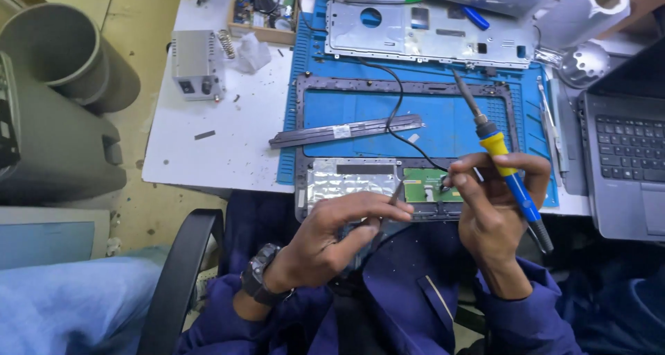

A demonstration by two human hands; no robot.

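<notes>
The right hand (493, 209) is closed around a soldering iron (500, 147) with a yellow-and-blue handle, its metal tip pointing up and away over the blue work mat (443, 123), while its fingertips press at the small green circuit board (424, 185) set in the dark laptop frame (409, 86). The left hand (339, 237), wearing a wristwatch (258, 280), pinches a thin grey tool (393, 194) whose tip rests at the board's left edge. A loose black strip (346, 130) lies across the frame, and an open laptop (623, 161) sits at the right on the white tabletop (208, 154).
</notes>
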